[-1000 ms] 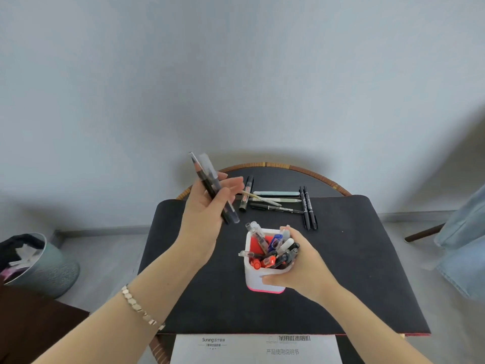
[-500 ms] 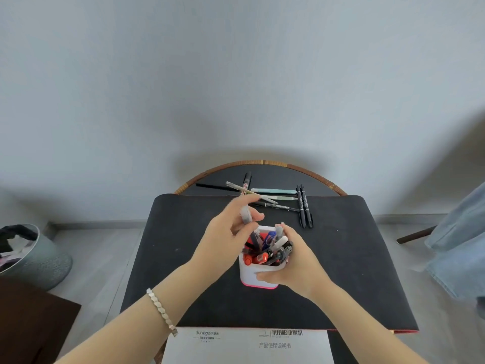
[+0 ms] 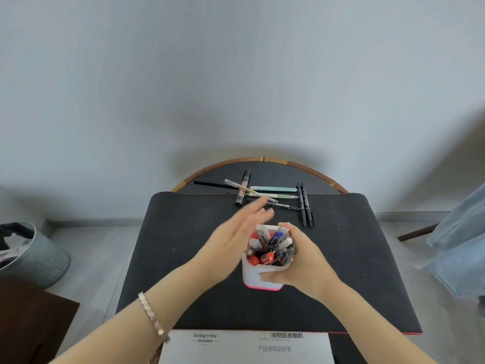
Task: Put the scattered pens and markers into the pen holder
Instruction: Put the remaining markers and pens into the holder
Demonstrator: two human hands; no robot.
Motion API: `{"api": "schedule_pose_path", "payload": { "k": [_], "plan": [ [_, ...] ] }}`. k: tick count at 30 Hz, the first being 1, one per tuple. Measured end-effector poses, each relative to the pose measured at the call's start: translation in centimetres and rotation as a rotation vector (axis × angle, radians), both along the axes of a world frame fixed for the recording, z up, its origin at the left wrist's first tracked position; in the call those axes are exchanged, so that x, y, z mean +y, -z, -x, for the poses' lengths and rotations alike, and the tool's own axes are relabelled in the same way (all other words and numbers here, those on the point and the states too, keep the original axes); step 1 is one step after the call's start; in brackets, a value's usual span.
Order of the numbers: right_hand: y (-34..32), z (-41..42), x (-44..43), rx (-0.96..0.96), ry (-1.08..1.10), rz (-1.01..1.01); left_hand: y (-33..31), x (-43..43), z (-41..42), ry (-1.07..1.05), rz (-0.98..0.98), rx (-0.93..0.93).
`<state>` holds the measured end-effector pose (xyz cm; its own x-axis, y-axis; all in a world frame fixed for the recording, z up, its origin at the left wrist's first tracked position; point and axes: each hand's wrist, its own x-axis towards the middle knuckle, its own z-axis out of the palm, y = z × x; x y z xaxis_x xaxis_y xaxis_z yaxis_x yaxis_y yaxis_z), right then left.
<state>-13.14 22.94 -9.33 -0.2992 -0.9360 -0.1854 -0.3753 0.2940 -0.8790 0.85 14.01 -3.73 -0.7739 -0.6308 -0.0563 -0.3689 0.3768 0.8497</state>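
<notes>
A white pen holder (image 3: 253,275) with a pink base stands on the black mat (image 3: 183,258), packed with several red, blue and black pens. My right hand (image 3: 301,261) is wrapped around its right side. My left hand (image 3: 240,231), blurred with fingers spread and empty, hovers just left of the holder's rim. Several loose pens lie at the mat's far edge: a black marker (image 3: 242,189), a pale green pen (image 3: 273,189), two black pens (image 3: 305,204) side by side, and thin pens crossing between them.
A round table with a woven rim (image 3: 262,160) lies under the mat, against a grey wall. A printed booklet (image 3: 244,346) lies at the near edge. A grey bin (image 3: 36,256) stands on the floor at left; blue denim fabric (image 3: 462,240) hangs at right.
My left hand brought two pens down from above the table, dropped them into the holder, and now opens empty, lifting away toward the far pens. My right hand kept gripping the holder.
</notes>
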Motion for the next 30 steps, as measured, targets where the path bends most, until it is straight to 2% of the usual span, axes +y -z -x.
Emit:
{"api": "schedule_pose_path", "payload": {
  "k": [2, 3, 4, 7, 9, 13, 18, 23, 26, 28, 30],
  "plan": [
    [-0.4, 1.0, 0.3, -0.027, 0.029, 0.013, 0.5, -2.0, 0.7, -0.218, -0.103, 0.170],
    [-0.5, 1.5, 0.4, -0.027, 0.056, 0.013, 1.3, -3.2, 1.2, -0.318, -0.133, 0.195],
    [-0.7, 2.1, 0.5, -0.036, 0.073, 0.026, 1.9, -4.3, 1.7, -0.387, -0.136, 0.163],
    [-0.7, 2.9, 0.3, -0.089, 0.085, 0.033, 4.6, -7.5, 3.2, -0.471, -0.045, -0.087],
    [0.0, 3.0, 0.2, -0.039, 0.052, 0.021, 6.2, -9.4, 4.3, -0.508, 0.024, -0.206],
    [0.7, 2.8, -0.1, -0.024, 0.050, 0.004, 8.4, -11.9, 6.5, -0.589, 0.055, -0.348],
    [1.2, 3.4, 0.3, 0.051, 0.059, 0.032, 9.3, -13.1, 6.9, -0.634, -0.016, -0.350],
    [0.6, 3.1, 0.2, 0.003, 0.056, 0.014, 7.7, -11.9, 4.0, -0.367, -0.015, -0.593],
    [0.7, 3.1, -0.3, -0.063, 0.041, -0.014, 7.4, -10.2, 1.7, -0.346, -0.113, -0.636],
    [0.9, 3.1, -0.5, -0.037, 0.034, -0.010, 7.2, -9.8, 1.3, -0.383, -0.141, -0.629],
    [0.9, 3.1, -0.4, -0.063, 0.031, -0.017, 6.9, -10.2, 2.4, -0.509, -0.237, -0.499]
  ]
}}
